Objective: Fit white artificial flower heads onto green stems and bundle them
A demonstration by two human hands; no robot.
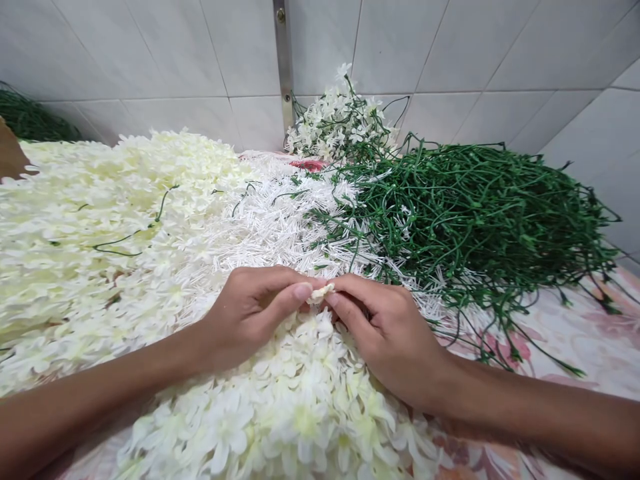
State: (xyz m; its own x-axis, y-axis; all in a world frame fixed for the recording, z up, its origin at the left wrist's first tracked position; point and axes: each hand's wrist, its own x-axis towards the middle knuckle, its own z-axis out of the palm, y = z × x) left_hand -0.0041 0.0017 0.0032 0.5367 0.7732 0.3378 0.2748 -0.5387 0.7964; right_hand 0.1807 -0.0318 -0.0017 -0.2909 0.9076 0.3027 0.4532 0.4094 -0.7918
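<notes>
White blossoms point(295, 413) — left and right hands point(245, 320) point(385, 340) pinch a half-hidden bud point(321, 292).

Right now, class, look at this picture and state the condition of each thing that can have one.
Left hand: fingertips pinching the flower
Right hand: fingertips pinching it from the other side
Small cream flower: crumpled, held between both hands
Cream artificial flowers: piled in a thick layer
Green stems: tangled in a heap
White flower sprays: bunched by the tiled wall

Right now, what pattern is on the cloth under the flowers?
The cloth is pale cream with pink flowers, clearest at the lower right of the head view.
</notes>
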